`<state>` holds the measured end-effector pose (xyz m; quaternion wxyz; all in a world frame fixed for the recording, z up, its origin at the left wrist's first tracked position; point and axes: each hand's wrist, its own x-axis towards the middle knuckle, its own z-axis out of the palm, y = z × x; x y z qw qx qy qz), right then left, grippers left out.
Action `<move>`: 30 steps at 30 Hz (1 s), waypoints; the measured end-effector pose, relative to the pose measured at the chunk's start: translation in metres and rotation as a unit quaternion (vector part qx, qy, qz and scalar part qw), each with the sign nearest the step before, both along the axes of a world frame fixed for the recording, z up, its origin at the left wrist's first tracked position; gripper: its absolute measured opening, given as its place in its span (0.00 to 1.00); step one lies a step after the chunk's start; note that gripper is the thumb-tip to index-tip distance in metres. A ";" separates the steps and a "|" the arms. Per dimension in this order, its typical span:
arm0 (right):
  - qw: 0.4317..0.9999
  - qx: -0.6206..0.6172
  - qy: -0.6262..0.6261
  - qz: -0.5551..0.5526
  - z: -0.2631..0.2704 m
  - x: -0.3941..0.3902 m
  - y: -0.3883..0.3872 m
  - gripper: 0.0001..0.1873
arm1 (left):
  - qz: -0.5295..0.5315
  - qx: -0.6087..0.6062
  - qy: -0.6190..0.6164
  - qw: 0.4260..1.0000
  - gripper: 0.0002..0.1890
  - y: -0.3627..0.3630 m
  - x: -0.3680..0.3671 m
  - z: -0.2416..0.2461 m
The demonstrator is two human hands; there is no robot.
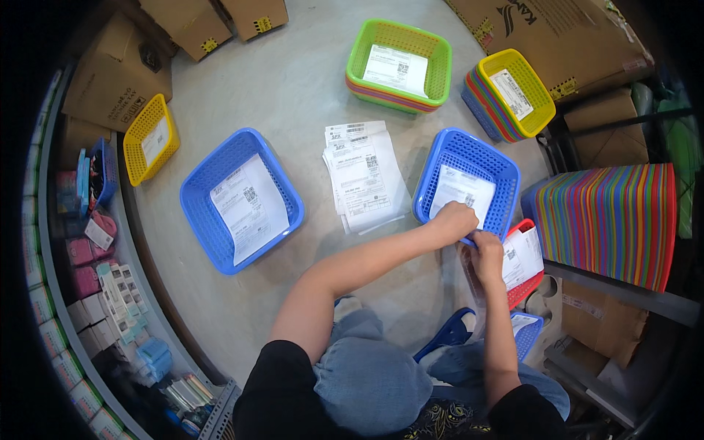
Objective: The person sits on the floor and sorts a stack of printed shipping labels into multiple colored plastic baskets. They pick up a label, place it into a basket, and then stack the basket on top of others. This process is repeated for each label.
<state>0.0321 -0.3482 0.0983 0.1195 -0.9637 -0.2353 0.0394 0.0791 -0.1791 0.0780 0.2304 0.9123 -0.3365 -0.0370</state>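
My left hand (454, 223) is at the near edge of a blue plastic basket (511, 181), over the lower part of the printed sheet (461, 188) lying in it. My right hand (488, 257) is beside it, fingertips at the basket's near rim. The two hands nearly meet; whether their fingers grip the rim or something small is hidden. Left of this basket, a loose pile of printed paper sheets (366, 176) lies on the floor. Farther left, another blue basket (206, 203) holds a printed sheet.
Green (446, 71) and yellow (542, 93) basket stacks stand beyond; a yellow basket (168, 157) is at left. A red basket (525, 291) with papers is near my right arm, by a tall nested colourful basket stack (605, 223). Cardboard boxes (550, 38) and a goods shelf (132, 242) border the floor.
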 end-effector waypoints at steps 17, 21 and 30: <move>0.830 0.252 -0.242 0.435 0.072 -0.002 0.286 0.25 | 0.127 -0.446 -0.268 0.845 0.19 0.128 -0.121 0.195; 0.816 0.200 -0.134 0.526 0.030 -0.031 0.340 0.18 | 0.218 -0.401 -0.165 0.874 0.16 0.161 -0.139 0.176; 0.852 0.357 0.034 0.382 -0.014 -0.046 0.318 0.11 | 0.473 -0.452 -0.126 0.746 0.13 0.196 -0.128 0.141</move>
